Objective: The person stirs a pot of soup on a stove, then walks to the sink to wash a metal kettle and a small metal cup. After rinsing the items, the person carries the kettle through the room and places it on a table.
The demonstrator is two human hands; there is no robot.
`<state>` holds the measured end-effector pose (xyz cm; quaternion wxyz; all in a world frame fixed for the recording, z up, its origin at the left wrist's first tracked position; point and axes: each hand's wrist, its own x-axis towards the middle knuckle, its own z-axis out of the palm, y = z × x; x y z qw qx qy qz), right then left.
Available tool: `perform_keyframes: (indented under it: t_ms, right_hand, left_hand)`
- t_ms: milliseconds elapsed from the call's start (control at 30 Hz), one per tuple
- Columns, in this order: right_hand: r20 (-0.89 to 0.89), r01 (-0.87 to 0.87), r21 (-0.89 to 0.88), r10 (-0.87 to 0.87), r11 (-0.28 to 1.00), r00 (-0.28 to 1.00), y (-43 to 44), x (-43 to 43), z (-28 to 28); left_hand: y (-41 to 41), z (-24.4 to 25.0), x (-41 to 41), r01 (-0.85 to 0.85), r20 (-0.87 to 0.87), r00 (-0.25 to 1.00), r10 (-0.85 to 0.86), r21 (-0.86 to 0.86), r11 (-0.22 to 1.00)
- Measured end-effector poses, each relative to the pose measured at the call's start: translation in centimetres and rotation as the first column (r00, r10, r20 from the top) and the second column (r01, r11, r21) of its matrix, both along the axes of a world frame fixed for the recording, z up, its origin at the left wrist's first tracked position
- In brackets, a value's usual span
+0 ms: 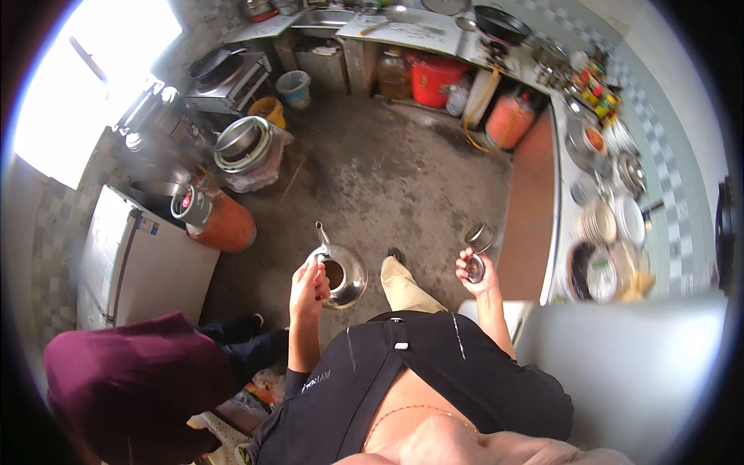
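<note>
My left hand [309, 285] is closed around the handle of a shiny metal kettle [353, 276]. The kettle's top is uncovered, with a dark round opening, and its spout points away from me. In my right hand [487, 274] is a small round lid [475, 268] with a dark centre. Just beyond those fingers is a shiny, see-through or metal cup-like vessel [481, 237]; I cannot tell whether my fingers touch it.
A person in a purple top [139, 366] is close on my left. An orange gas cylinder [224, 221] stands beside a white fridge [110, 261]. Stacked basins [247, 145] sit farther off. The right counter [555, 232] carries stacked plates [598, 221]. A pale appliance surface [616, 360] lies close right.
</note>
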<state>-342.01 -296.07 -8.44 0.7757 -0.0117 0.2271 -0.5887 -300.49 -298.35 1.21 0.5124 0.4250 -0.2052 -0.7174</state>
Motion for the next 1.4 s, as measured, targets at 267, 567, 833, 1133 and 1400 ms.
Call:
perform_keyframes:
  t_ms: [267,567,833,1133,1400]
  right_hand:
    - [-0.33,-0.044,0.269,0.135,0.962,0.934,-32.1,2.3,-2.5]
    - [-0.593,-0.196,0.078,0.203,0.978,0.779,-65.8,13.7,2.1]
    - [-0.571,-0.128,0.268,0.264,0.955,0.778,-83.8,18.8,-0.8]
    - [-0.999,0.013,-0.038,-0.038,0.999,-0.022,-110.6,20.5,-3.6]
    - [-0.802,0.27,0.185,0.304,0.945,-0.515,-137.8,20.1,-7.1]
  left_hand:
    - [-20.5,0.1,3.0,-0.264,0.096,0.96,0.265,-0.023,0.964]
    - [-45.4,-2.2,9.1,-0.354,0.13,0.927,0.353,-0.016,0.935]
    - [-70.9,-3.4,13.3,-0.301,0.159,0.943,0.294,0.022,0.953]
    - [-99.6,-1.7,15.1,-0.129,0.172,0.977,0.129,-0.009,0.992]
    - [-122.9,-0.6,15.2,-0.006,0.092,0.996,0.005,0.008,1.0]
